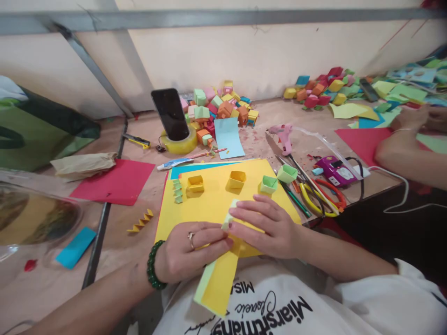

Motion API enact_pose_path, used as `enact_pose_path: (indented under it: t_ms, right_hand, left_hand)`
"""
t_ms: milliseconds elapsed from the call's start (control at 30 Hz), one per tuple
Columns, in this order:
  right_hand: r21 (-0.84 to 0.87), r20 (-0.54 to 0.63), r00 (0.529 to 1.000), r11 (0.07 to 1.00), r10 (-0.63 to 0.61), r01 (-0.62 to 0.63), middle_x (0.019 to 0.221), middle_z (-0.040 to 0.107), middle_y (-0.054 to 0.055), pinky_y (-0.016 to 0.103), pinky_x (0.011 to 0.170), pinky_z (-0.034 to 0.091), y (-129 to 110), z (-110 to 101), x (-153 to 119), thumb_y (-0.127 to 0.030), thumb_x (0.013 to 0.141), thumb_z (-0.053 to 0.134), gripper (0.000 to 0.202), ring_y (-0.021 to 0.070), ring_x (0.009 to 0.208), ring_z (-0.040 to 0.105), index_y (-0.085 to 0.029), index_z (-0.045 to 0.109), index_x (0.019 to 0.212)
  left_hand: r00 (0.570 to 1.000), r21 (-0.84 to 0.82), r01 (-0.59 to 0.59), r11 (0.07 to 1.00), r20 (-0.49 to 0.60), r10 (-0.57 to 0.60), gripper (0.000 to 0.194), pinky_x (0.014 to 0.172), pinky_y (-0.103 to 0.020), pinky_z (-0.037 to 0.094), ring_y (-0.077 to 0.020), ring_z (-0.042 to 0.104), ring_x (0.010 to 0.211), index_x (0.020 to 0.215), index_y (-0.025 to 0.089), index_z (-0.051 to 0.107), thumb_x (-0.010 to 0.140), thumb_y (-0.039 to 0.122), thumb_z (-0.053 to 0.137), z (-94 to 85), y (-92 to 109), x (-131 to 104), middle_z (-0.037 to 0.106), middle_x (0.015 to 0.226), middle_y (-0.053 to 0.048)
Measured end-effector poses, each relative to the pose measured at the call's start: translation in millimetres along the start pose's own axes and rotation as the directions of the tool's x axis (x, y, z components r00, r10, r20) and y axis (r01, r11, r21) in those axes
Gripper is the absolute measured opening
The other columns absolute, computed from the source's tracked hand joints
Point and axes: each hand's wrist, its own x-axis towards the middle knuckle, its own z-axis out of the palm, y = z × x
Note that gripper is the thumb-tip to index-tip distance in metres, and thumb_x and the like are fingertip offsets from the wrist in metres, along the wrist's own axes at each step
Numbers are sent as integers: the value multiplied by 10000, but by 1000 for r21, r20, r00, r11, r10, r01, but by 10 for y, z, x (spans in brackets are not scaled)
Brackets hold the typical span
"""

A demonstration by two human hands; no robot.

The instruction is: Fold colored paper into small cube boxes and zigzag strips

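Note:
Over the front of the yellow sheets, my left hand, with a ring and green bead bracelet, pinches a pale green paper piece. From the other side my right hand has its fingers closed on the same piece. Below my left fingers a yellow paper flap with a pale green edge slants toward my shirt; whether it joins the held piece is hidden. Beyond my hands stand yellow folded paper boxes and green ones. A zigzag-folded green strip lies at the left.
Behind are a phone on a tape roll and a heap of paper cubes. A pink glue gun, pliers and a purple device lie right. Another person's arm reaches in.

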Motion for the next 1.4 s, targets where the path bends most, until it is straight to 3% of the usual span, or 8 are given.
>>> enact_pose_path:
  t_ms: [133,233,400,600,800,1033,1233,1400]
  right_hand:
    - [-16,37,995,996,-91,92,821,707,44,285,728,516,31,21,-42,-131,897,480,183,155,809,617,-157,645,824]
    - [-163,145,988,984,-53,77,754,684,47,285,674,483,35,16,-72,-98,886,484,192,157,743,592,-154,651,808]
    - [-253,358,933,966,45,51,622,583,30,292,579,401,5,90,-177,-78,868,500,219,154,608,503,-143,621,698]
    - [-64,543,832,993,116,-97,722,591,49,283,577,419,24,126,-322,-133,909,475,184,176,683,502,-124,635,819]
    - [114,468,844,928,264,-354,905,654,89,278,670,500,58,102,-560,-107,937,414,240,174,813,535,-128,631,1036]
    - [299,428,783,747,451,-593,871,654,67,280,684,512,101,12,-607,-163,922,505,179,154,793,572,-186,677,964]
    - [330,513,680,611,524,-720,806,627,54,256,661,499,144,6,-558,-228,920,519,183,142,764,590,-185,695,942]
    - [291,572,553,480,606,-828,739,633,24,244,630,487,153,3,-496,-237,882,573,109,127,683,582,-172,652,847]
  left_hand:
    - [996,-22,73,997,-43,-74,236,791,-301,594,-171,684,924,1108,172,589,922,159,445,44,-98,-20,715,967,-105]
    - [993,123,120,985,-21,-118,269,826,-347,580,-185,670,946,1107,191,595,891,126,448,72,-144,-78,707,1002,-99]
    - [959,397,128,909,184,-215,245,776,-381,565,-222,637,899,1009,144,628,848,58,465,147,-99,-170,690,949,-105]
    - [888,392,182,902,329,-323,184,665,-330,535,-197,574,735,896,117,627,853,59,459,209,-34,-150,631,796,-89]
    - [891,330,301,895,237,-387,183,637,-279,501,-170,569,739,883,156,644,900,135,463,210,-31,-182,646,810,-51]
    - [846,192,474,859,169,-505,244,631,-263,479,-162,569,741,812,173,682,921,191,464,198,-61,-190,656,770,-35]
    - [776,102,596,796,180,-604,251,653,-269,477,-156,579,727,799,176,691,918,219,474,183,-117,-178,662,753,-38]
    - [719,97,650,754,242,-651,227,655,-275,465,-156,571,720,806,183,657,914,221,461,146,-118,-154,651,750,-28]
